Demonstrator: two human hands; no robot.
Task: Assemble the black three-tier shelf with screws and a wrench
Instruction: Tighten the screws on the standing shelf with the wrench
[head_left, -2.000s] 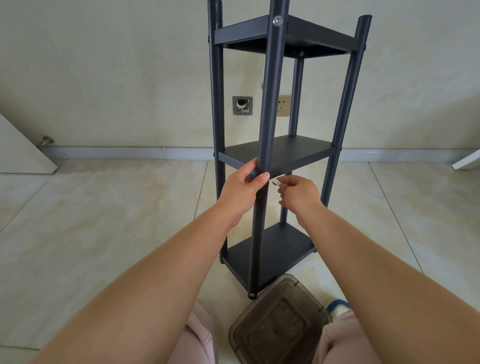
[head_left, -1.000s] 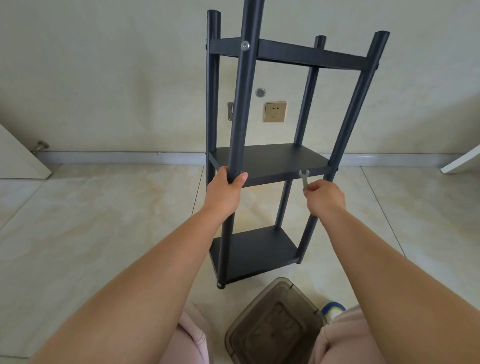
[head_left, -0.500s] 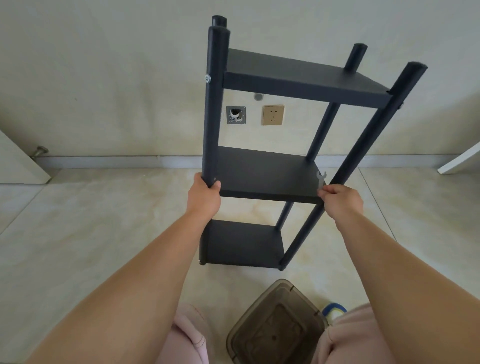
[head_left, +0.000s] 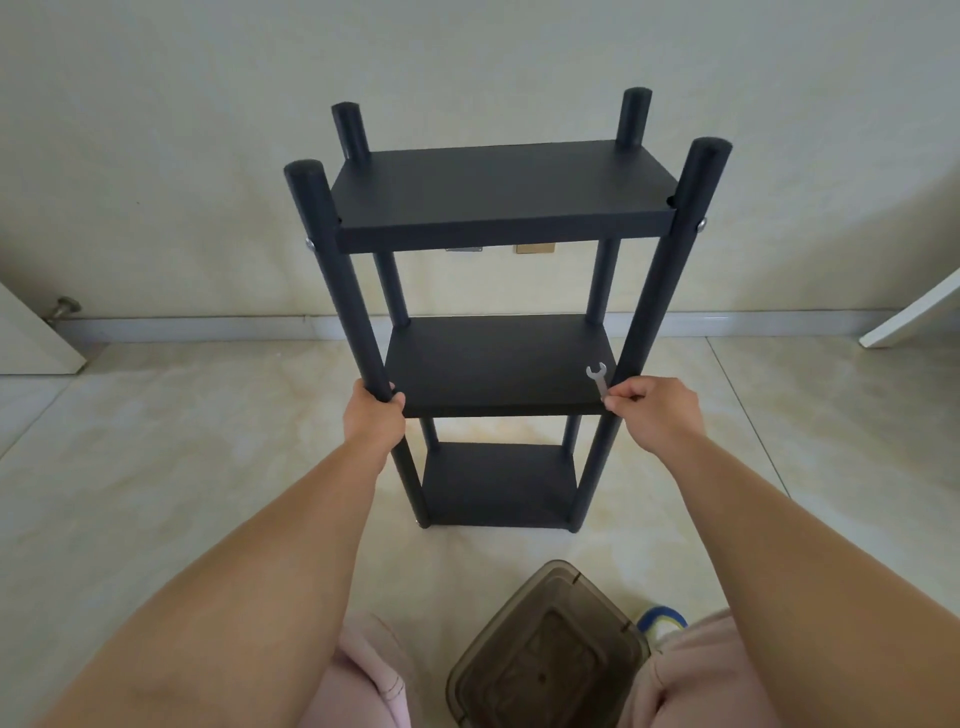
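black shelf (head_left: 498, 197), silver wrench (head_left: 598, 378), beige floor (head_left: 156, 441)

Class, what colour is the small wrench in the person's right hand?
Silver-grey metal wrench, best seen in the head view.

A single wide-angle camera, worn on the person's head, looks forward and steeply down across both outstretched forearms toward a pale wall (head_left: 156, 156) and tiled floor (head_left: 156, 441). The black shelf (head_left: 498, 197) stands upright at arm's length, centred in the view, its top tier seen from slightly above and its feet on the floor near the frame's middle. The left hand (head_left: 373, 415) and right hand (head_left: 655, 410) sit at mid-frame on either side. At the bottom edge, close beneath the lens, are pink-clad knees (head_left: 374, 686) and a brown translucent bin (head_left: 545, 649). The wide lens bows the skirting line (head_left: 208, 327). No second view is supplied.
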